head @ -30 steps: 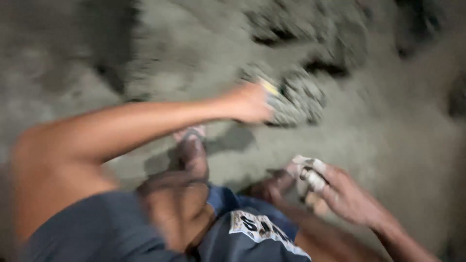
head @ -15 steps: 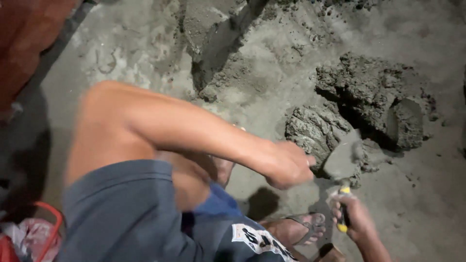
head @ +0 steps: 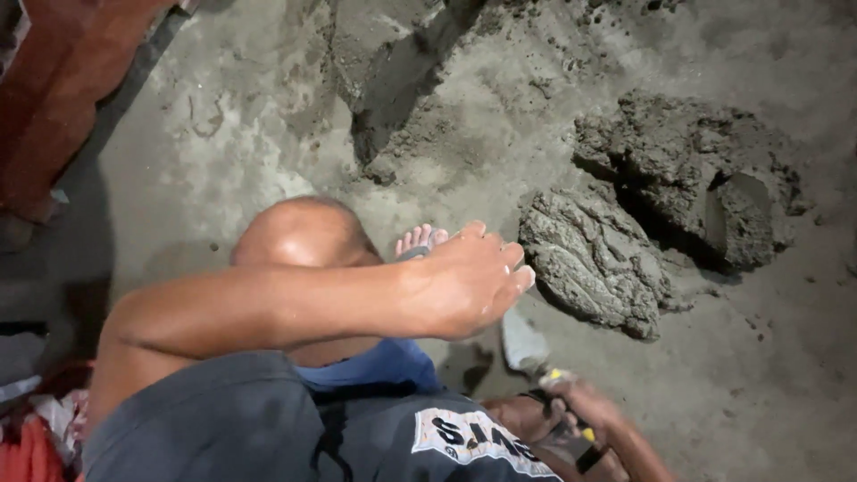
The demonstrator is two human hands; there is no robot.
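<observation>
Broadly, the concrete floor [head: 268,170] fills the frame, with a big mortar heap [head: 696,178] at upper right and a smaller mortar lump [head: 594,263] at centre right. Left hand [head: 469,281] hangs over the knee, fingers loosely together, empty. Right hand [head: 571,419], lower right, is clamped on a trowel [head: 527,344]; the toes [head: 420,239] sit close, so I judge a swing could nick them. Open floor lies lower right.

A grey, gritty floor [head: 223,170] is carrying everything. Two wet mortar lumps [head: 594,259] are lying right; loose sand [head: 393,54] is sitting far.
</observation>
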